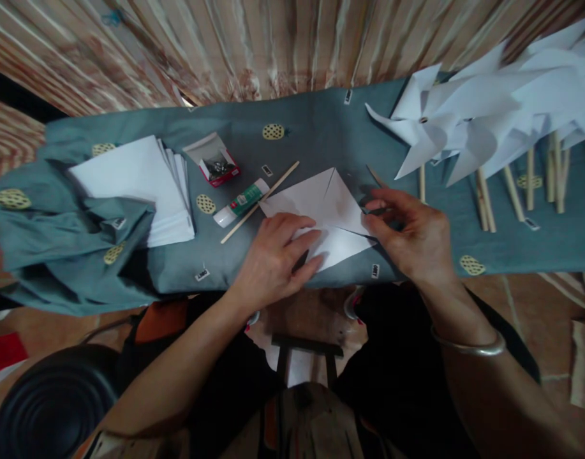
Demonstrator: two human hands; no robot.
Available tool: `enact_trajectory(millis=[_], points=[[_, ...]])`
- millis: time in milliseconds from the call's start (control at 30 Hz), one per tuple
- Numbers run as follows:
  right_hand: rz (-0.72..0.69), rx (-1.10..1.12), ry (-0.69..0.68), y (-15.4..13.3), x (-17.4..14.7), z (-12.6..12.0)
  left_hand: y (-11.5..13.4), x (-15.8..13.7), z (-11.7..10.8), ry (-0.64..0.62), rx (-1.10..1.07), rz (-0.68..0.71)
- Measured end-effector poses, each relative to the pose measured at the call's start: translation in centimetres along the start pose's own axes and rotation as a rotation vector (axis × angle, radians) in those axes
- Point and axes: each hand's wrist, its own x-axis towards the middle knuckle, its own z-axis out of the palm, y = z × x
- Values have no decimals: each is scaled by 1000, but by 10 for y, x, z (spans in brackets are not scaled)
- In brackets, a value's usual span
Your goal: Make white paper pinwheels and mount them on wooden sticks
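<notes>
A white square of paper with slits running in from its corners lies on the cloth in front of me. My left hand rests on its near left part, fingers spread and holding nothing. At the paper's right corner is my right hand, its fingers curled closed. Thin pointed tips stick out from it, looking like the blades of small scissors; the handles are hidden in the hand. Beside the paper's left corner, a thin wooden stick lies across a green and white glue stick.
An open small box with shiny metal bits inside stands at the back left. Left of it is a stack of white paper. Several white paper pinwheels on wooden sticks lie on the right. A teal cloth covers the narrow table.
</notes>
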Motion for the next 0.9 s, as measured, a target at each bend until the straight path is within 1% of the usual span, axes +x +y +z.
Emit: enact_trajectory(millis=[100, 167, 233, 367, 500, 600, 767, 900], points=[[-27, -54, 13, -2, -5, -1, 14, -1, 8, -90, 17, 79], [-42, -92, 11, -1, -7, -1, 19, -1, 11, -142, 68, 88], [-49, -120, 6, 1, -8, -2, 21, 0, 12, -161, 113, 86], [-86, -150, 1, 5, -8, -4, 22, 1, 12, -151, 152, 112], [-246, -132, -19, 6, -9, -8, 22, 0, 11, -127, 168, 147], [-328, -47, -99, 9, -11, -11, 23, -4, 9, -94, 143, 154], [-342, 54, -204, 17, -18, -18, 28, -13, 3, -101, 71, 214], [-364, 57, -300, 18, -29, -20, 23, -19, 0, -76, 64, 186]])
